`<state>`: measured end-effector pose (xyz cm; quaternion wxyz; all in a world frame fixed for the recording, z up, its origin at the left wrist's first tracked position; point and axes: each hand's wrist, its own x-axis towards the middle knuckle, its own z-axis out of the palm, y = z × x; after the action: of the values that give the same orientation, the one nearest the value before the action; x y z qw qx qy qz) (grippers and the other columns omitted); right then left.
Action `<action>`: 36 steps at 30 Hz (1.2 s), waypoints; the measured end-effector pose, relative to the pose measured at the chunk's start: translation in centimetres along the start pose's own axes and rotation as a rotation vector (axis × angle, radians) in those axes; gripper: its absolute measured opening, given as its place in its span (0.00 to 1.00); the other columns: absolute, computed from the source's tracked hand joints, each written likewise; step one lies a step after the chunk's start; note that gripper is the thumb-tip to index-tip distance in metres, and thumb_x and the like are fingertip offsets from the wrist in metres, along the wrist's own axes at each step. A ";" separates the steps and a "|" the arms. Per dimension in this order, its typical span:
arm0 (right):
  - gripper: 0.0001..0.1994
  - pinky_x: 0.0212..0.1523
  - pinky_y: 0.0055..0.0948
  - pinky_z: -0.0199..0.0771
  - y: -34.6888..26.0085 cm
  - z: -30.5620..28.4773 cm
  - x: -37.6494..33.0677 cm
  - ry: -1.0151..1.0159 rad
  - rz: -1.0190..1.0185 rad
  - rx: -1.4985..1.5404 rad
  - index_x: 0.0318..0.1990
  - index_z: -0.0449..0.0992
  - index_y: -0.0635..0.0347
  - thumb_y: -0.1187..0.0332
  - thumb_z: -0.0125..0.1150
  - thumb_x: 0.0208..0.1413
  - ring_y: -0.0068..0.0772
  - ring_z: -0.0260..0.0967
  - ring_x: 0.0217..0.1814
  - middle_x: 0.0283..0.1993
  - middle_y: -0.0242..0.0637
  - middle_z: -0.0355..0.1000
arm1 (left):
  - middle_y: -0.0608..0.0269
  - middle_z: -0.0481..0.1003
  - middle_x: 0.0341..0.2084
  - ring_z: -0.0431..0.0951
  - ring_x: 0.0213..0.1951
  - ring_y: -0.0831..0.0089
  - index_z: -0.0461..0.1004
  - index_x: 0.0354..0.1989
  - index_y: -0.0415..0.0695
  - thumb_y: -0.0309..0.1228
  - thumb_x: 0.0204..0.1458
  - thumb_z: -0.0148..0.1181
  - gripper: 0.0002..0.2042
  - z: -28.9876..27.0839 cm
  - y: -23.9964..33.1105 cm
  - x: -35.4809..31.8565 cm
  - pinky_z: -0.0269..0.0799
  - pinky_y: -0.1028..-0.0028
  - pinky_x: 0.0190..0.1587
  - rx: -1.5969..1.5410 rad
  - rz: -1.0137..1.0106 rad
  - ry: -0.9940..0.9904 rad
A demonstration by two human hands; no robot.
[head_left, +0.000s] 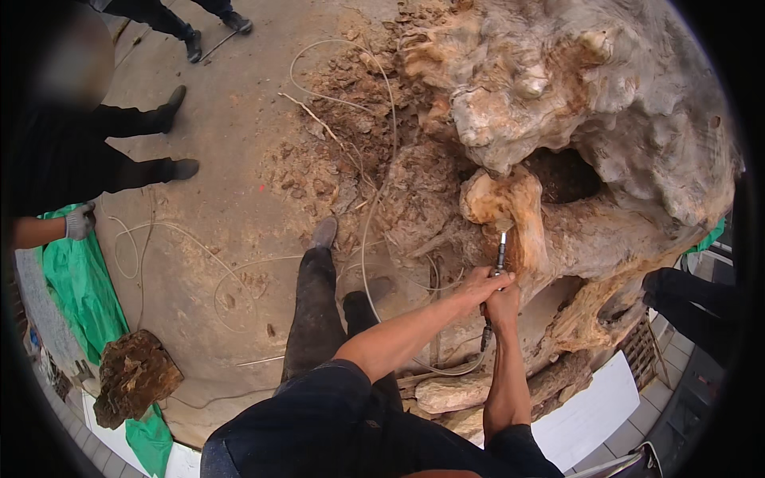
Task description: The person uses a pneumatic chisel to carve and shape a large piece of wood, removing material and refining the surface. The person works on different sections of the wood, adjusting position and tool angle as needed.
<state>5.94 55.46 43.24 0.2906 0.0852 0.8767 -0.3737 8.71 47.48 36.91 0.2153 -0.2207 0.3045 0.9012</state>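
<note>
Both my hands are closed around a slim black air tool [500, 256] with a silver tip. My left hand [481, 285] grips it nearer the tip, and my right hand [502, 307] wraps it just below. A pale hose [454, 371] joins the tool's lower end and loops over the ground. The tip touches or nearly touches a rounded, orange-brown knob [510, 203] on a huge gnarled tree root [590, 88]. Beside the knob is a dark hollow [564, 175]. The exact contact at the tip is too small to tell.
Wood chips and bark [343, 135] litter the ground left of the root. Another person [80, 151] with a gloved hand stands at left, near a green tarp [76, 279] and a brown wood chunk [137, 376]. Other legs show at top left and right. Hose loops cross the ground.
</note>
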 end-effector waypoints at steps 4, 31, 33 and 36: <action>0.11 0.14 0.28 0.58 2.3 1.1 1.2 0.054 -0.065 0.045 0.30 0.74 0.61 0.66 0.61 0.63 0.23 0.63 0.14 0.19 0.30 0.69 | 0.71 0.74 0.33 0.72 0.39 0.79 0.76 0.36 0.45 0.49 0.64 0.63 0.18 -1.1 -0.5 0.4 0.68 0.73 0.43 0.044 0.097 -0.049; 0.06 0.17 0.26 0.60 6.7 1.2 -4.4 0.027 0.280 0.230 0.32 0.77 0.61 0.69 0.62 0.60 0.21 0.65 0.17 0.21 0.29 0.70 | 0.71 0.74 0.26 0.71 0.31 0.81 0.78 0.32 0.44 0.42 0.62 0.64 0.14 -1.2 -6.0 -2.3 0.66 0.72 0.33 0.205 -0.074 0.006; 0.06 0.17 0.26 0.59 6.5 1.4 -5.0 0.014 0.321 0.231 0.32 0.77 0.61 0.69 0.62 0.60 0.20 0.64 0.17 0.21 0.29 0.70 | 0.71 0.74 0.26 0.71 0.31 0.81 0.78 0.32 0.43 0.42 0.62 0.64 0.14 -1.0 -5.2 -3.6 0.66 0.71 0.33 0.100 -0.105 0.012; 0.07 0.18 0.29 0.61 5.1 1.7 -4.8 0.052 0.265 0.148 0.34 0.79 0.63 0.68 0.63 0.58 0.22 0.66 0.18 0.20 0.31 0.71 | 0.70 0.75 0.26 0.72 0.30 0.80 0.78 0.33 0.43 0.43 0.62 0.64 0.15 -0.9 -3.0 -4.4 0.67 0.71 0.32 0.210 -0.065 0.038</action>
<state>12.45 58.24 41.94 0.3076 0.2308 0.8351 -0.3934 14.12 47.90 37.23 0.2606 -0.2238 0.3939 0.8525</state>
